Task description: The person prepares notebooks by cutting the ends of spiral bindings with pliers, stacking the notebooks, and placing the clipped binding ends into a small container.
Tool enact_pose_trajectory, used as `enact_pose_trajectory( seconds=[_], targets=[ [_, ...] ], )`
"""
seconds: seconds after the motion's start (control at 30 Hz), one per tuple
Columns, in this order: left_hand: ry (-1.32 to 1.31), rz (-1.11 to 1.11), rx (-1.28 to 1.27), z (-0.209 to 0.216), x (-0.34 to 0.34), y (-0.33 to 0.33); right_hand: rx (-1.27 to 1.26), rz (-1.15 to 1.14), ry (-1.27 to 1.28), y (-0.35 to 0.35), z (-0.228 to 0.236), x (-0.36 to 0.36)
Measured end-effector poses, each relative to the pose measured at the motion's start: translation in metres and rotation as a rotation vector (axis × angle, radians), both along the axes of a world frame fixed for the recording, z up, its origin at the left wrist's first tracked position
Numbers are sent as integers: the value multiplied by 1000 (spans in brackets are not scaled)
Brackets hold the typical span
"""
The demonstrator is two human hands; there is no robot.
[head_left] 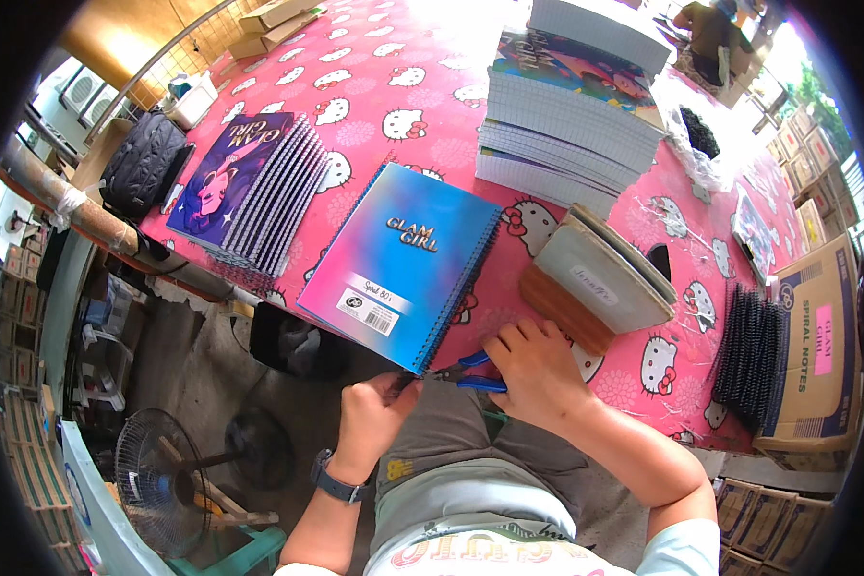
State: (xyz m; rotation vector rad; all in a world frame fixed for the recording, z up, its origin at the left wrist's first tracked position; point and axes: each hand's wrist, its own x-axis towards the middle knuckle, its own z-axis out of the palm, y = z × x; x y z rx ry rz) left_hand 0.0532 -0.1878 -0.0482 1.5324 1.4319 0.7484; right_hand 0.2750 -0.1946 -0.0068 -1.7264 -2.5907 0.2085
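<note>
A spiral notebook (418, 254) with a pink-and-blue cover lies on the table, its black coil binding along the right side and its lower corner at the table's near edge. At that corner my left hand (376, 413) is closed, pinching the notebook's end; the fingertips are partly hidden. My right hand (538, 370) grips blue-handled pliers (477, 372), whose jaws point left and meet the end of the coil. Just beyond my right hand stands a wooden block holder (576, 312) with a grey-green padded part on top.
Left of the notebook stands a stack of purple spiral notebooks (245, 192). A tall pile of unbound page blocks (566, 134) rises behind. Black coils (747, 355) and a cardboard box (816, 350) occupy the right edge. A black bag (144, 163) sits far left; a fan (163, 480) stands below.
</note>
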Motion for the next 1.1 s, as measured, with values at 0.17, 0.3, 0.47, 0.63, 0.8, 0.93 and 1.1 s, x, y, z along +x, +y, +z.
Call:
enact_pose_trajectory(
  seconds=[0.17,0.3,0.47,0.63,0.8,0.93,1.1],
  targets=[
    [-128,-28,-203,-1,-1,2,58,1,-9,3,-1,-6],
    [-158,-45,-165,-9,-3,0,74,-24,46,2,-1,-7],
    [-193,-34,-203,-6,-3,0,9,26,32,5,-6,-11],
    [-201,-29,-207,-3,-10,6,-159,-67,81,5,-5,-1],
    [-336,-270,-318,45,-30,11,124,-35,144,-15,-2,49],
    [-161,-571,110,102,8,30,282,-47,339,-42,-29,83],
    [-23,-1086,633,167,148,74,392,-102,462,-62,-46,95]
  ],
)
